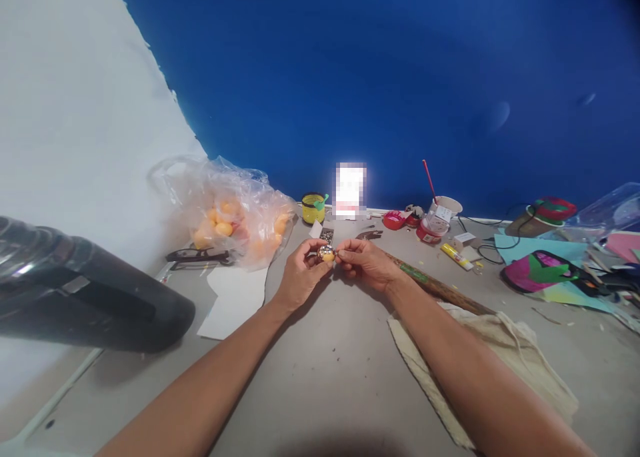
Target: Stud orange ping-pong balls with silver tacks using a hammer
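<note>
My left hand (306,270) holds a small yellow-orange ball (328,256) between thumb and fingers, above the middle of the table. Shiny metallic bits cover the ball's upper part. At the ball's right side, my right hand (364,260) has its thumb and forefinger pinched together; whatever is between them is too small to make out. Just behind the hands lies a small container of shiny bits (327,236), partly hidden. Pliers (370,234) rest on the table beyond my right hand.
Left stand a clear bag of orange balls (225,217), eyeglasses (197,256), white paper (235,300) and a large dark cylinder (95,290). Right lie a wooden stick (445,289), beige cloth (520,357), cups (435,220), a yellow tube (456,257) and coloured paper (530,244).
</note>
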`<action>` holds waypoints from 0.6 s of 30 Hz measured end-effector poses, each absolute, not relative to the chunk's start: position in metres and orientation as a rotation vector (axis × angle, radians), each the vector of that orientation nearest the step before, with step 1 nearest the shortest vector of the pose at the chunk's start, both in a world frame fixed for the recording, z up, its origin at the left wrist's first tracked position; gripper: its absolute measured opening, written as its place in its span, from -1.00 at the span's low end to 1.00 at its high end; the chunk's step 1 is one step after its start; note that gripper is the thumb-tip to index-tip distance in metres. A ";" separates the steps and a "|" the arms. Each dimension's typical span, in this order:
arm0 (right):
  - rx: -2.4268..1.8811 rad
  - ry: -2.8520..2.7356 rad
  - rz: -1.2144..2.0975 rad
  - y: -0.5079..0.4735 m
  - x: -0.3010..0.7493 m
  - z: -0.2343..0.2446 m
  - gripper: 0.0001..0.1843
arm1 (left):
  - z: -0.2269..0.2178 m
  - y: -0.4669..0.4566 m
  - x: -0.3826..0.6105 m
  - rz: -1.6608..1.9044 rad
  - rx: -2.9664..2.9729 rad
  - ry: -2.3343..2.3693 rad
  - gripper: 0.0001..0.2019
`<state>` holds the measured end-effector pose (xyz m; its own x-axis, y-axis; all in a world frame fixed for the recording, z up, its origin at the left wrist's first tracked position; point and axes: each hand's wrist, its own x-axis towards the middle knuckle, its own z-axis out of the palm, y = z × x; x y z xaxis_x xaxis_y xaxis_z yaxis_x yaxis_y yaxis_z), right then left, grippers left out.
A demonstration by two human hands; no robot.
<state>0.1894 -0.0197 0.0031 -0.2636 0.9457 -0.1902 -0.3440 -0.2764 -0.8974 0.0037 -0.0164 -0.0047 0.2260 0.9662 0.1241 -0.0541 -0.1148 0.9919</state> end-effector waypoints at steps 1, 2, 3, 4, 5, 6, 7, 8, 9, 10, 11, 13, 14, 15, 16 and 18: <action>-0.966 -0.949 1.705 -0.020 0.189 0.003 -0.59 | -0.004 -0.017 0.003 1.132 1.379 0.949 -0.63; -0.967 -0.955 1.699 -0.019 0.189 0.002 -0.59 | -0.004 -0.017 0.002 1.129 1.392 0.950 -0.63; -0.970 -0.962 1.693 -0.019 0.189 0.001 -0.59 | -0.004 -0.017 0.002 1.127 1.404 0.952 -0.63; -0.974 -0.971 1.687 -0.019 0.189 0.000 -0.59 | -0.004 -0.017 0.002 1.129 1.415 0.957 -0.62; -0.981 -0.980 1.677 -0.018 0.189 -0.001 -0.60 | -0.004 -0.016 0.002 1.136 1.424 0.962 -0.62; -0.988 -0.991 1.666 -0.018 0.189 -0.003 -0.60 | -0.004 -0.016 0.002 1.143 1.428 0.967 -0.62; -0.994 -1.002 1.653 -0.018 0.189 -0.004 -0.60 | -0.005 -0.016 0.002 1.150 1.430 0.973 -0.62; -0.998 -1.013 1.640 -0.017 0.189 -0.004 -0.60 | -0.005 -0.016 0.002 1.153 1.430 0.979 -0.61; -1.001 -1.023 1.627 -0.017 0.189 -0.005 -0.61 | -0.005 -0.016 0.002 1.152 1.433 0.986 -0.61; -1.002 -1.033 1.615 -0.017 0.189 -0.005 -0.61 | -0.005 -0.016 0.002 1.152 1.435 0.992 -0.61; -1.003 -1.042 1.605 -0.017 0.189 -0.006 -0.61 | -0.004 -0.016 0.001 1.150 1.438 0.996 -0.61; -1.012 -1.054 1.590 -0.017 0.189 -0.005 -0.62 | -0.003 -0.017 0.001 1.143 1.443 0.998 -0.61; -1.020 -1.058 1.587 -0.017 0.188 -0.005 -0.62 | -0.002 -0.017 0.001 1.138 1.442 0.994 -0.61; -1.029 -1.059 1.585 -0.017 0.188 -0.005 -0.62 | -0.002 -0.018 0.001 1.131 1.440 0.990 -0.61; -1.036 -1.059 1.583 -0.018 0.188 -0.005 -0.62 | -0.001 -0.018 0.000 1.124 1.437 0.984 -0.61; -1.047 -1.059 1.581 -0.018 0.188 -0.004 -0.61 | 0.001 -0.018 0.000 1.111 1.427 0.976 -0.61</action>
